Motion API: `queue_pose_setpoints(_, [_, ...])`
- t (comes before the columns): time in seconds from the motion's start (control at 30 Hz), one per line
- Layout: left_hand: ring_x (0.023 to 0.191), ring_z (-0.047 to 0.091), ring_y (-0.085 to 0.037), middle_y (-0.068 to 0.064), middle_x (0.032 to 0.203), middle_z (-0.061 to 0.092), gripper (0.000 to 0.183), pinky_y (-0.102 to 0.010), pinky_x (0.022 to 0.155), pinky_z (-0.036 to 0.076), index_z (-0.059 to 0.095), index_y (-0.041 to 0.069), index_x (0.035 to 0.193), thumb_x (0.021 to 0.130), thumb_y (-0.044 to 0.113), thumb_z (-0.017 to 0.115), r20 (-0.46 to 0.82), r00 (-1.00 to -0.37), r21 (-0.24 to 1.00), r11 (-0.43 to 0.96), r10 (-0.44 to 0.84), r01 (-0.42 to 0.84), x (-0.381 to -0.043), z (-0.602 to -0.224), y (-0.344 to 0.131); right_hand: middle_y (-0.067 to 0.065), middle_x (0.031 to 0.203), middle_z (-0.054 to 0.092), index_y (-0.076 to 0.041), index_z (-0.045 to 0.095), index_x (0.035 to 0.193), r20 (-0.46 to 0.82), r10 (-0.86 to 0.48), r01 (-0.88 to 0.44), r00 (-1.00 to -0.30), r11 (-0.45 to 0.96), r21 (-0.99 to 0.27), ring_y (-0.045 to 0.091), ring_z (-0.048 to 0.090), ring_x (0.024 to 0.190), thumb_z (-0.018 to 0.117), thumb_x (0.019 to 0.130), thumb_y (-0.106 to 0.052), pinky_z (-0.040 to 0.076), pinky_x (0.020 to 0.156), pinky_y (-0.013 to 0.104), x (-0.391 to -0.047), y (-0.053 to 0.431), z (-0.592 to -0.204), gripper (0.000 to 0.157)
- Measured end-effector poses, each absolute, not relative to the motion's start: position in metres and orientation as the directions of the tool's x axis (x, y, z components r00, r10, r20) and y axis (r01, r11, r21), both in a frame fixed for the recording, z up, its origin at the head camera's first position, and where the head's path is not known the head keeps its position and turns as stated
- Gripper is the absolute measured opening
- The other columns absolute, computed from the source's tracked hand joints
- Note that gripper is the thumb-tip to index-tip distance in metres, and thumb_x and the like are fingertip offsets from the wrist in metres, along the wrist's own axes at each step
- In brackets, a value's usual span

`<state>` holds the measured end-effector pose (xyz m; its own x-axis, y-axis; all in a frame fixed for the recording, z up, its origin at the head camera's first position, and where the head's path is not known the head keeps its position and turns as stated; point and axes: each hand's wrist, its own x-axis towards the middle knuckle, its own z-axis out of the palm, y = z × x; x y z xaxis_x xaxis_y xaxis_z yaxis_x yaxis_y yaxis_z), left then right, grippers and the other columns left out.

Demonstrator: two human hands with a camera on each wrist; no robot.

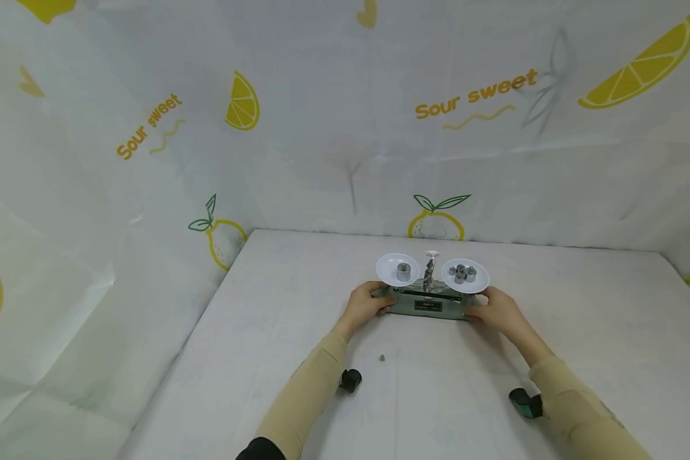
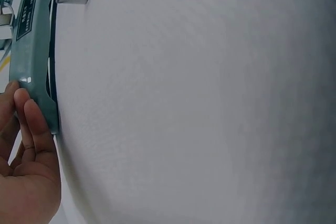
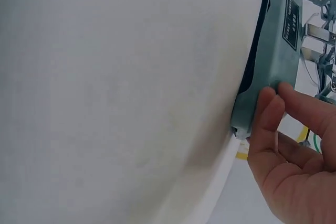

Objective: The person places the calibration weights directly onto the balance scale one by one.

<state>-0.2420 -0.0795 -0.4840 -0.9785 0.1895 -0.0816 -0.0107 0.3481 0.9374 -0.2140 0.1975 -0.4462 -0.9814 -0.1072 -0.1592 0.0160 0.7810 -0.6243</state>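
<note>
A green balance scale (image 1: 448, 312) stands toward the far side of the table, a white pan on each side. My left hand (image 1: 363, 305) grips the left end of its base, with fingers curled round the end (image 2: 31, 166). At the opposite end my right hand (image 1: 494, 312) holds the base between thumb and fingers (image 3: 299, 156). One large metal weight (image 1: 403, 272) sits on the left pan (image 1: 386, 260). Several smaller weights (image 1: 461, 275) are grouped on the right pan (image 1: 482, 276). Part of each pan's underside support is hidden behind the base and hands.
A tiny metal weight (image 1: 382, 358) rests on the white table (image 1: 425, 396) in front of the scale, to the right of the left forearm. It looms large in the left wrist view. Behind the table hangs a lemon-printed white sheet (image 1: 322, 172).
</note>
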Motion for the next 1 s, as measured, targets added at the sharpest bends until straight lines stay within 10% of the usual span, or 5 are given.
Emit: queue_pose_setpoints(1.0, [0.089, 0.068, -0.019, -0.017, 0.114, 0.062, 0.042, -0.026, 0.078, 0.053, 0.057, 0.005, 0.124, 0.087, 0.025, 0.064, -0.116, -0.936, 0.9, 0.434, 0.334, 0.043, -0.229, -0.458, -0.089, 0.037, 0.137, 0.033, 0.012, 0.044, 0.128, -0.226, -0.068, 0.125, -0.972, 0.663, -0.738, 0.05, 0.031, 0.127, 0.072, 0.077, -0.02, 0.025, 0.106, 0.063, -0.217, 0.204, -0.454, 0.066])
